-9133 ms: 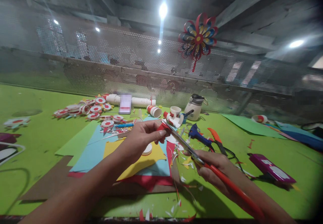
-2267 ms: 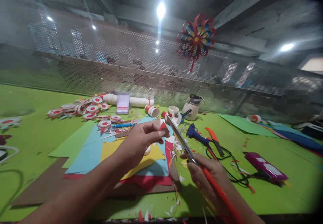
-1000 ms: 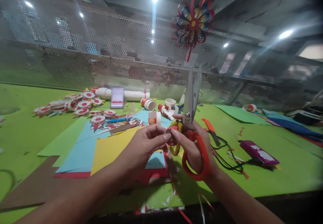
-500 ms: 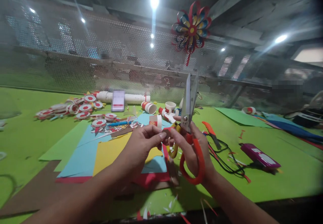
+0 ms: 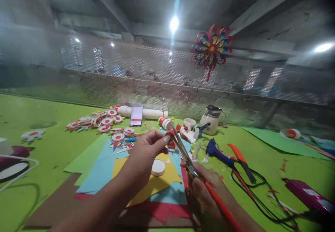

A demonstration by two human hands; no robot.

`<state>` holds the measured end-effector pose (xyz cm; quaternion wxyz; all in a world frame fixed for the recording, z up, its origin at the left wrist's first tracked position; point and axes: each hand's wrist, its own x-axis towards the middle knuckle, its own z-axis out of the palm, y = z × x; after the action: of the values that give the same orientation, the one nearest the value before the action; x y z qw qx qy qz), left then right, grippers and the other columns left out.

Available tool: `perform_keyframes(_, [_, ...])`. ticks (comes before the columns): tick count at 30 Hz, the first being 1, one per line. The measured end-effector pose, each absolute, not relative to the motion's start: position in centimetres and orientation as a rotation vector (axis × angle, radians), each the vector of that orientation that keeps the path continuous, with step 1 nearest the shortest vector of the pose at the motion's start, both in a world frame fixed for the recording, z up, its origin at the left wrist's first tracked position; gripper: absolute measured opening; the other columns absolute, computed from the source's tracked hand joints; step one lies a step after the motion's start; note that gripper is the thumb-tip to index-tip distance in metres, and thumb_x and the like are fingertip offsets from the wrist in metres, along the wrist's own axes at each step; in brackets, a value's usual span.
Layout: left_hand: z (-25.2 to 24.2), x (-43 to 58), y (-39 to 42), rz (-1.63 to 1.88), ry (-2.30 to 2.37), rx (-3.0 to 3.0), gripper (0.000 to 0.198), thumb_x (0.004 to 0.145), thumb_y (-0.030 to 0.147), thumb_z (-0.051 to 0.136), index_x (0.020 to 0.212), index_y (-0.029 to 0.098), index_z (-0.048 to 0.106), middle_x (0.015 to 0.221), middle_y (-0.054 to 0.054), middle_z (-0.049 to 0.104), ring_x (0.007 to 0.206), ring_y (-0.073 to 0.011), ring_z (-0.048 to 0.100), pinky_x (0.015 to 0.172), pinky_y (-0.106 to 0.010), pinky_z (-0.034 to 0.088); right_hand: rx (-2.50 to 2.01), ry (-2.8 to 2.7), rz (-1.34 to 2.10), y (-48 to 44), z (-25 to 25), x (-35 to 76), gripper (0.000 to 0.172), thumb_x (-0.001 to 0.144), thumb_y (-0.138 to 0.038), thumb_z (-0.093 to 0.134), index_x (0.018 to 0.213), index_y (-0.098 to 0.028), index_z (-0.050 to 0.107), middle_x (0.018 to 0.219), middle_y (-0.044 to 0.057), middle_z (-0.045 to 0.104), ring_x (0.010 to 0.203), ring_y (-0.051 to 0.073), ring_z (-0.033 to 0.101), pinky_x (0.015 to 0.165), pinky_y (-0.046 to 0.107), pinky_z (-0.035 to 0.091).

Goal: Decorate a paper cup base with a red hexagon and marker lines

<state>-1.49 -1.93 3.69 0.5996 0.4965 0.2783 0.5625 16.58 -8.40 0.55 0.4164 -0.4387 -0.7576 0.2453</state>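
Note:
Between the thumb and fingers of my left hand (image 5: 150,151) is a small piece of red paper (image 5: 170,133). My right hand (image 5: 206,186) grips scissors (image 5: 187,157) with orange handles. Their blades point up and left, with the tips beside the red paper; whether they touch it I cannot tell. Below my hands lie sheets of yellow paper (image 5: 146,186), blue paper (image 5: 96,169) and red paper (image 5: 170,211), stacked on a brown board (image 5: 52,197). A white round disc (image 5: 158,167) rests on the yellow sheet.
Several red-and-white paper discs (image 5: 107,121) are heaped at the back left, near a white tube (image 5: 154,113) and a phone (image 5: 136,115). On the right are a blue glue gun (image 5: 218,153), an orange-handled cutter (image 5: 240,158), cables and a purple device (image 5: 309,195). A jar (image 5: 210,120) stands behind.
The scissors have swung from upright to leaning left, bringing their tips to the red paper. My view has shifted left and up, and the white disc on the yellow sheet now shows.

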Motion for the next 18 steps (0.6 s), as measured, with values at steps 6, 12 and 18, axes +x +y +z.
perform_keyframes(6, [3.4, -1.5, -1.9, 1.259, 0.634, 1.147, 0.013, 0.073, 0.024, 0.074, 0.069, 0.015, 0.065, 0.077, -0.003, 0.07, 0.075, -0.0137, 0.061, 0.074, -0.027, 0.045, -1.1, -1.853, 0.603, -8.8, 0.7, 16.5, 0.052, 0.089, -0.061, 0.038, 0.103, -0.019, 0.065, 0.069, 0.003, 0.057, 0.063, 0.017, 0.052, 0.059, 0.027, 0.042])
perform_keyframes(12, [3.3, -1.6, -1.7, 1.25, 0.606, 1.185, 0.01, 0.072, 0.021, 0.073, 0.071, 0.014, 0.067, 0.075, -0.003, 0.069, 0.072, -0.0135, 0.061, 0.077, -0.029, 0.045, -1.129, -1.945, 0.552, -8.8, 0.9, 17.4, 0.055, 0.087, -0.064, 0.04, 0.1, -0.017, 0.066, 0.063, 0.0, 0.048, 0.056, 0.014, 0.044, 0.054, 0.025, 0.037])
perform_keyframes(18, [3.6, -1.5, -1.9, 1.233, 0.568, 1.184, 0.012, 0.073, 0.023, 0.073, 0.07, 0.014, 0.067, 0.079, -0.006, 0.071, 0.075, -0.016, 0.064, 0.081, -0.033, 0.047, -1.093, -1.94, 0.68, -8.9, 0.7, 18.0, 0.052, 0.089, -0.06, 0.039, 0.109, -0.019, 0.064, 0.059, -0.002, 0.046, 0.05, 0.014, 0.042, 0.05, 0.025, 0.037])
